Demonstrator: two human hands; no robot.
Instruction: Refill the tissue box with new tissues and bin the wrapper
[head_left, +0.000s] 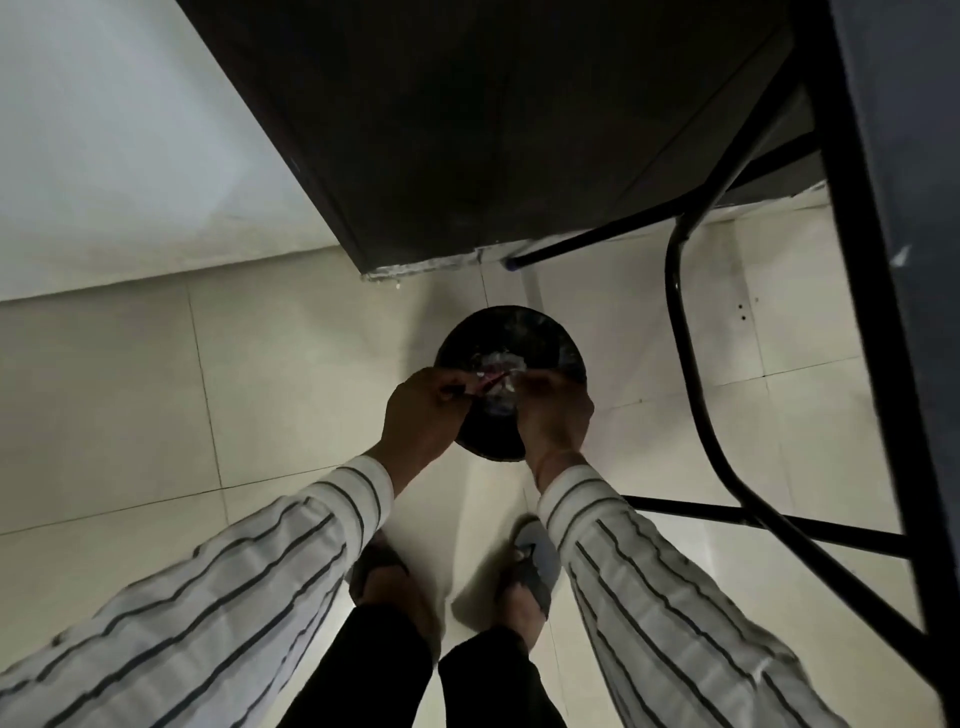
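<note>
Standing over a round black bin (511, 332) on the pale tiled floor (130, 395), the person has both hands together at the middle of the frame; the left hand (423, 410) and the right hand (553, 410) each pinch an edge of a crumpled clear wrapper (496, 376) with a streak of pink on it, held directly above the bin's mouth. The fingers of both hands are curled in and closed on the plastic (the light is dim, so exactly how the wrapper is folded between them I cannot tell); the wrapper has not left the hands. Striped sleeves (218, 587) run up from the lower corners of the frame to the wrists; below them, at the bottom centre, are dark trouser legs and two feet in grey sandals (535, 566), just short of the bin. A dark cabinet (467, 130) fills the upper centre, its lower edge just beyond the bin; a black metal frame (691, 374) curves down the right side.
</note>
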